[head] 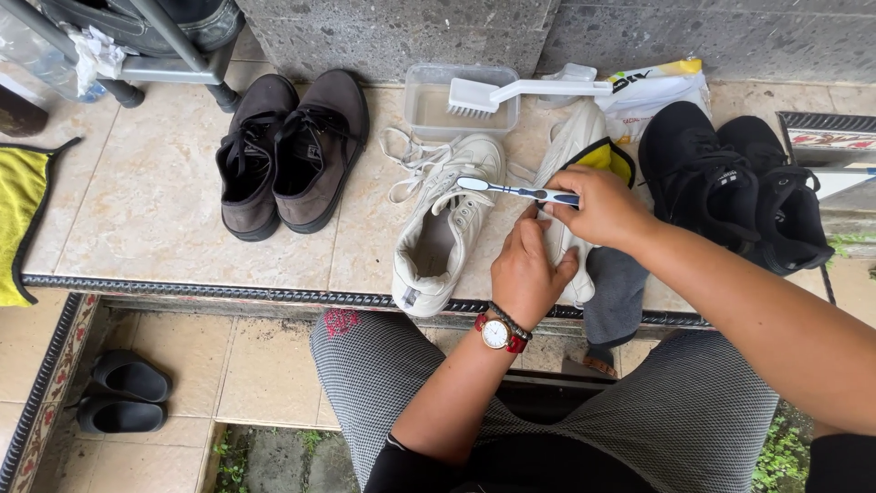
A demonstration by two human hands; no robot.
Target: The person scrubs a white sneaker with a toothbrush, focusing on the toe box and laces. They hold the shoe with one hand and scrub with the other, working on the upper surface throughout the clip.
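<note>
My right hand (602,205) grips the handle of a blue-and-white toothbrush (506,189), whose head hovers over the laces of a white sneaker (443,228) lying on the tiled ledge. My left hand (527,274), with a red-strapped watch on the wrist, rests on the second white sneaker (573,137), which stands on its side and is partly hidden behind both hands. Its fingers are curled against the shoe and the brush handle's end.
A brown pair of shoes (287,151) sits to the left, a black pair (739,187) to the right. Behind are a clear tub (429,114) with a white scrub brush (520,91), a plastic bag (657,87), a yellow cloth (18,210), a grey cloth (616,297) and black sandals (123,393) below.
</note>
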